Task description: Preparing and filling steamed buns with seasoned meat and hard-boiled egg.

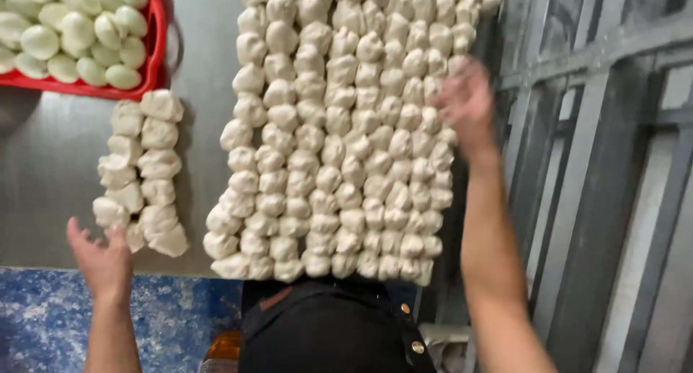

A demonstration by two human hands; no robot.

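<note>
A large block of white dough pieces [346, 128] lies in tight rows on the steel table [58, 164]. My right hand [465, 102] hovers at the block's right edge, blurred, fingers apart, holding nothing that I can see. My left hand [101, 254] is raised near the table's front edge, fingers spread and empty, just below a smaller double row of dough pieces [141, 171].
A red tray [155, 63] with several smooth rounded dough balls sits at the back left. Grey metal bars and frame [599, 164] run along the right. Below the table edge are a blue speckled floor [43, 322] and my dark apron [332, 330].
</note>
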